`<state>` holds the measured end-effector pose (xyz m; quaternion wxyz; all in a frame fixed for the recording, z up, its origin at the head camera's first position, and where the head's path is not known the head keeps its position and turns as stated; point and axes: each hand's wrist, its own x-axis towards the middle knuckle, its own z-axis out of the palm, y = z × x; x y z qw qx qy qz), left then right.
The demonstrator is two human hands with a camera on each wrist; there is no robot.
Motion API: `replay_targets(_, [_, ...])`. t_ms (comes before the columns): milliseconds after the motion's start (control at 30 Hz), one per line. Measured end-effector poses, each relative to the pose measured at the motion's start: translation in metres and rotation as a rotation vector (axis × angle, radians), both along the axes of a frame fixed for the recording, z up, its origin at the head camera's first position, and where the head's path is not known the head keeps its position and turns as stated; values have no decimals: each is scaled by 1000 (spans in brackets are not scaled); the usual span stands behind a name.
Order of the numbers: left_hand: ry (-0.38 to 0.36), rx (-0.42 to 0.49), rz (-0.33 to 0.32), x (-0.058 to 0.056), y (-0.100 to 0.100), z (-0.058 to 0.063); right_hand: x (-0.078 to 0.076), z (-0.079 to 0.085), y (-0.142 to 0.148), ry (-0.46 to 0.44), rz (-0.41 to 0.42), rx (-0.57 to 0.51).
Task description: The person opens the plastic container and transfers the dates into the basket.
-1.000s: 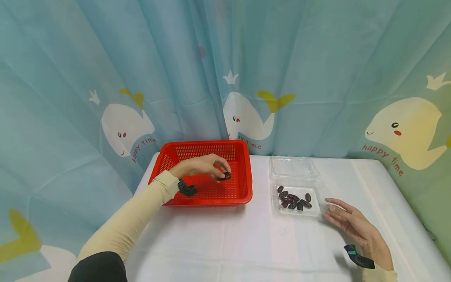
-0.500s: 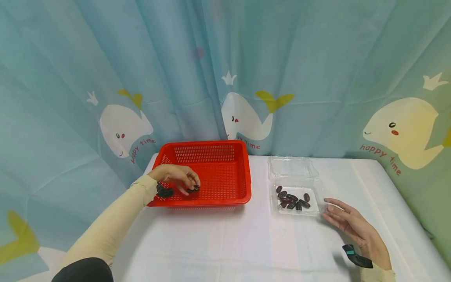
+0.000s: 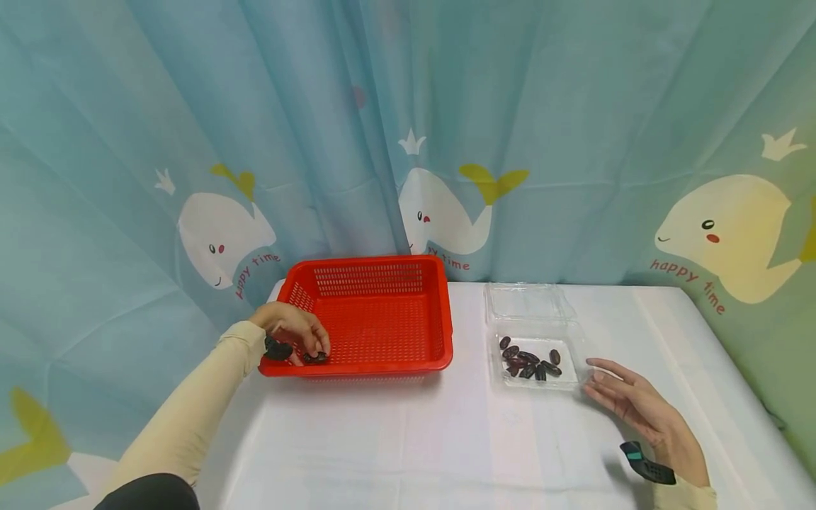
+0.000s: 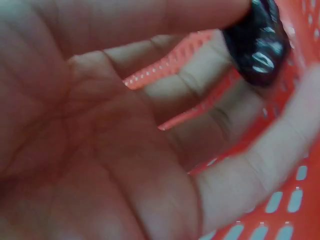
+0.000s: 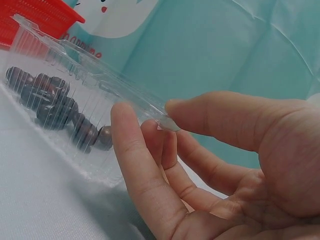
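My left hand (image 3: pixel 295 327) is inside the red plastic basket (image 3: pixel 376 329), low at its near left corner. Thumb and fingertips pinch a dark, glossy date (image 4: pixel 260 47), seen close up in the left wrist view. At the right, my right hand (image 3: pixel 647 407) grips the corner of a clear plastic clamshell box (image 3: pixel 534 345). In the right wrist view its thumb (image 5: pixel 215 112) lies on the box's rim and the fingers are below and against the side wall. Several dates (image 3: pixel 528 358) lie in the box, mostly toward its left and near side.
The box's lid (image 3: pixel 525 301) is folded back, away from the person. White cloth covers the table (image 3: pixel 459 439). Behind it hangs a blue curtain (image 3: pixel 357 142) with whale prints, close to the basket's far rim.
My left hand has moved left and toward the person across the basket, lowering the pinched date into the near left corner. My right hand and the box have stayed in place.
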<state>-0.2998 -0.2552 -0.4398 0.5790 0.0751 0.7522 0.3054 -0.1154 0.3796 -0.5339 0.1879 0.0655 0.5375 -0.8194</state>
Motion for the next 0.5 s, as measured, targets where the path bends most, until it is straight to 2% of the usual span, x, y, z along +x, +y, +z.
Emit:
replay_targets(300, [45, -72, 5, 1, 2, 11, 1, -1, -1, -15, -10, 6])
replay_targets(500, [93, -56, -16, -8, -2, 7, 2, -1, -1, -15, -16, 25])
